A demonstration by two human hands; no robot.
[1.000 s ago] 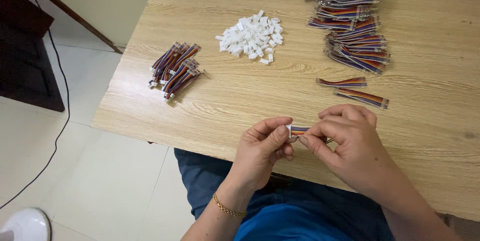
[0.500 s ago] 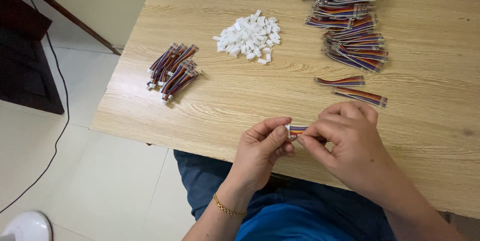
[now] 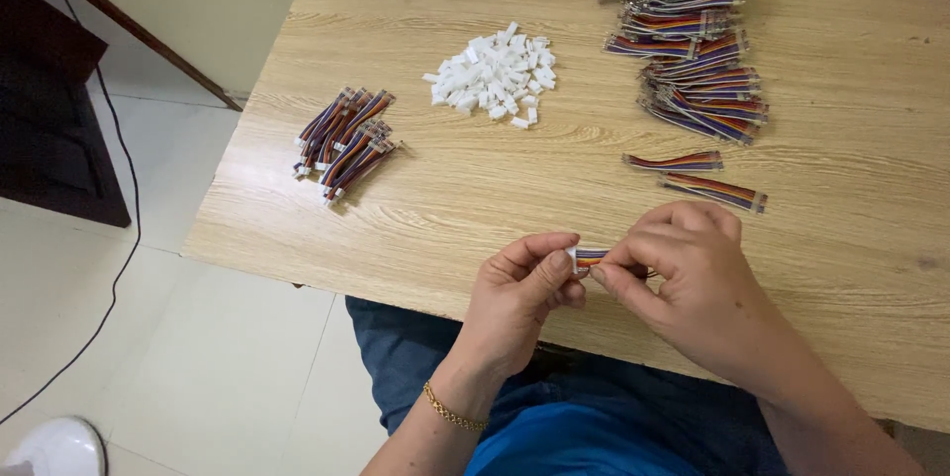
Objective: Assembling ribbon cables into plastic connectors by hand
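A short rainbow ribbon cable (image 3: pixel 591 257) with a small white plastic connector (image 3: pixel 573 258) at its left end sits pinched between two bare hands just above the near edge of the wooden surface (image 3: pixel 871 268), at about six o'clock in the view. The left hand (image 3: pixel 520 303) closes thumb and forefinger on the connector end; the right hand (image 3: pixel 688 283) closes its fingertips on the striped wires just beside it. Over the past second both grips have held their places and the cable has barely shifted, which suggests fine fitting work at the connector continues rather than a new piece being taken up. Whether the wires are fully seated in the housing cannot be told, as the fingers cover the joint.

At one o'clock from the hands, two loose ribbon cables (image 3: pixel 698 177) lie flat, flexible and multicoloured. Further out at one o'clock, a large stack of the same cables (image 3: pixel 693 50) fans across the pale woodgrain. At twelve o'clock sits a heap of white connector housings (image 3: pixel 495 75), small, hard and blocky. At ten o'clock rests a smaller bundle of cables with white ends (image 3: pixel 346 144). A thin gold bracelet (image 3: pixel 453 414) circles the left wrist, above blue clothing. A black cord (image 3: pixel 124 189) trails over the tiled floor at nine o'clock.
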